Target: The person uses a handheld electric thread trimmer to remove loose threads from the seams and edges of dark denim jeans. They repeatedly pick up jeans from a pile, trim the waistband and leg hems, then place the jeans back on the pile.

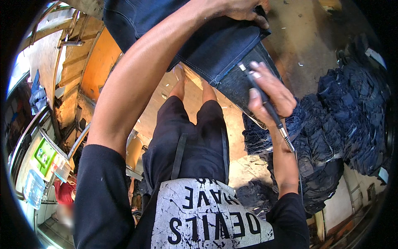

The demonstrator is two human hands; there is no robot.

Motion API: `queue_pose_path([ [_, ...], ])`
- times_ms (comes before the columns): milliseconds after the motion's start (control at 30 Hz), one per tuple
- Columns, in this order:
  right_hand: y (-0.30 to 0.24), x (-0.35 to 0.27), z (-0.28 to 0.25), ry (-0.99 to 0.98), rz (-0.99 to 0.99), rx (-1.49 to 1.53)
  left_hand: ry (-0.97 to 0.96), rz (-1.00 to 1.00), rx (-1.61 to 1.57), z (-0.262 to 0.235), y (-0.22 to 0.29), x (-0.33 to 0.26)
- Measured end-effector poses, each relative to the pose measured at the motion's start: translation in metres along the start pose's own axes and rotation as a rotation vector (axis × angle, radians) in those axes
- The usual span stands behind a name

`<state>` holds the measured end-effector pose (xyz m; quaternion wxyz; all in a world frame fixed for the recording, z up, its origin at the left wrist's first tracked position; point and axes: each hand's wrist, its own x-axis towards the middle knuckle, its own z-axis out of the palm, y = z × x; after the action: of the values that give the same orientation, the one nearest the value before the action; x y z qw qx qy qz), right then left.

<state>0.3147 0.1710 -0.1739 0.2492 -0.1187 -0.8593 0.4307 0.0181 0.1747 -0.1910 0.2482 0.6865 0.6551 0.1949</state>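
Dark blue denim jeans (224,45) with pale seam stitching lie over a dark, worn board (232,89) in front of me. My left hand (244,10) reaches across to the far right edge of the jeans, its fingers closed round the cloth there. In my right hand (278,93) is a slim black pen-shaped handpiece (265,99) with a silver tip, a coiled spring at its rear and a thin cord. The tip points up and left, close to the hem and the board's corner. Whether it touches the denim I cannot tell.
Big heaps of dark denim (331,120) lie to my right, with a smaller dark pile (257,195) nearer. Left are a wooden wall (97,62), a green tray (42,155), a clear blue water jug (34,189) and a person in red (64,191). Scraps dot the floor.
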Motion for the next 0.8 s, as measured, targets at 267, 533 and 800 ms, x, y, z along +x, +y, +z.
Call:
queue_pose_path([
  [267,-0.022,-0.009,-0.005,0.176,0.154,0.135,1.297,-0.53,-0.143,0.048,0.103,-0.165],
  [533,-0.019,-0.016,0.017,0.094,-0.045,0.015,0.593,-0.682,-1.398,0.131,0.112,-0.23],
  [800,-0.027,-0.02,0.017,0.091,-0.02,-0.041,0.717,-0.683,-1.385,0.139,0.119,-0.235],
])
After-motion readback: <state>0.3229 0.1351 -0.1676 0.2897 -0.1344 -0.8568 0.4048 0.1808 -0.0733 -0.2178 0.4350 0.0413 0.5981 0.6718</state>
